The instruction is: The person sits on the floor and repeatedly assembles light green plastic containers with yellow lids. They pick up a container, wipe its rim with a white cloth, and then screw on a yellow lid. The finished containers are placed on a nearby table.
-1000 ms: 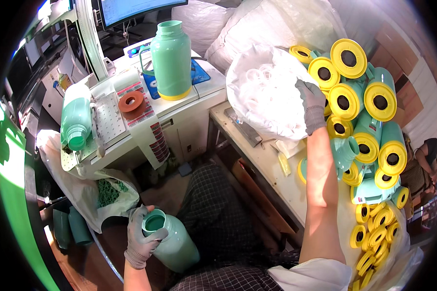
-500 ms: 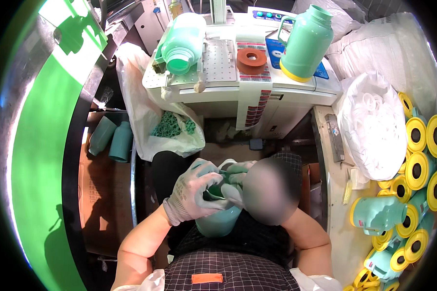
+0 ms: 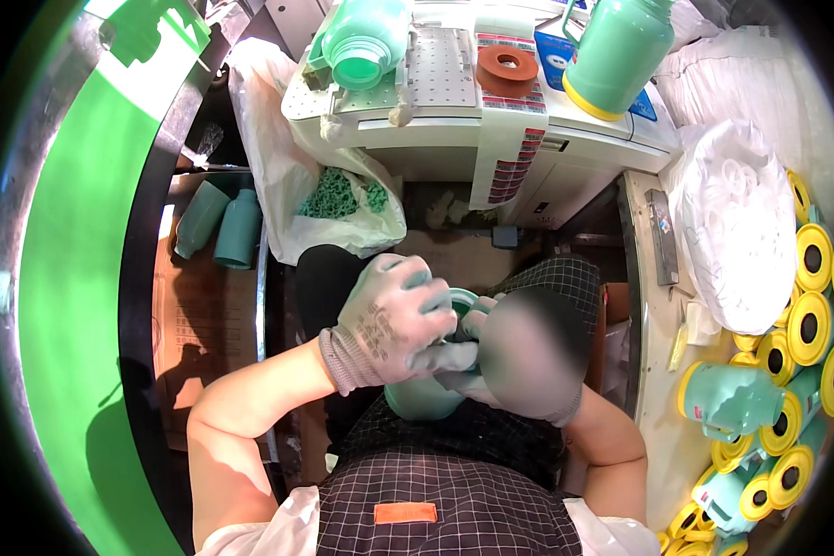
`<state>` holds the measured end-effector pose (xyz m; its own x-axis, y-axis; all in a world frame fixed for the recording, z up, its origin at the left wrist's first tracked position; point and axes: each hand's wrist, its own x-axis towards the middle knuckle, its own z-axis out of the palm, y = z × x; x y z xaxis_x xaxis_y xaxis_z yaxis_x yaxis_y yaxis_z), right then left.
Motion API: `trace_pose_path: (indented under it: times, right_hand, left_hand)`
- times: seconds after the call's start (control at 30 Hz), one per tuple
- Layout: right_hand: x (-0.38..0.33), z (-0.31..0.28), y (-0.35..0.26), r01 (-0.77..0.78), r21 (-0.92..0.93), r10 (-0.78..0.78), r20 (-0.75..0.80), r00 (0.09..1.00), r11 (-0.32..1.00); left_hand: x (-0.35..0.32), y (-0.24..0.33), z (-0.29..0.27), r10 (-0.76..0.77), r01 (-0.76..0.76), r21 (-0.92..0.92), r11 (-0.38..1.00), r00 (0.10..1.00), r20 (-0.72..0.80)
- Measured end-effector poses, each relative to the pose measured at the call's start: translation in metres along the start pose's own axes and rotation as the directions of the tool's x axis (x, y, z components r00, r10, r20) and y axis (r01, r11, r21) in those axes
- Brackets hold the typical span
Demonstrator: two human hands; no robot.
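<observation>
Between my knees, on the checked apron, rests a green plastic jug body [image 3: 423,398], its open rim partly showing between my gloved hands. My left hand [image 3: 394,320] is closed over the rim's left side, fingers bent inward and the back of the glove up. On the opposite side my right hand [image 3: 537,366] grips the rim with closed fingers; a blurred patch covers much of it. The two hands' fingertips meet around the mouth. Whether they pinch a small part or trim there is hidden.
Ahead stands a white machine [image 3: 417,139] bearing a green jug [image 3: 621,56], another lying jug [image 3: 360,46] and a brown tape roll [image 3: 507,71]. A bag of green scraps [image 3: 334,196] sits left of it. At right are a bag of white rings [image 3: 737,232] and stacked yellow-based jugs [image 3: 811,329].
The whole view has shifted, so the machine sits higher in it. My left hand has turned over the rim, its elbow swung outward; the jug body stays between my knees.
</observation>
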<state>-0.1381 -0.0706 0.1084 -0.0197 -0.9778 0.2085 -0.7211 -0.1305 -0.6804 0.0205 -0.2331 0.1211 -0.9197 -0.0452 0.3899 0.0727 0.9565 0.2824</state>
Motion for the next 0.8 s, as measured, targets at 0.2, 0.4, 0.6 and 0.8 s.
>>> trace_pose_path:
  times: [0.2,0.4,0.6,0.8]
  right_hand:
    - [0.007,0.020,-0.007,0.062,-0.244,-0.092,-0.114,0.989,0.968]
    - [0.004,0.018,-0.005,0.075,-0.268,-0.101,-0.084,0.991,0.960]
    - [-0.006,0.015,-0.002,0.075,-0.217,-0.112,-0.166,0.980,0.973]
    - [-0.011,0.015,-0.007,0.107,-0.191,-0.150,-0.224,0.963,0.976]
  left_hand:
    - [0.020,0.000,-0.020,-0.210,0.124,0.253,0.960,0.913,0.349]
    - [0.067,-0.005,-0.032,-0.196,-0.126,0.403,0.906,0.720,0.665]
    - [0.087,-0.009,-0.028,-0.136,0.073,0.115,0.991,0.526,0.839]
    - [0.071,-0.002,-0.029,-0.144,0.122,0.086,0.989,0.630,0.763]
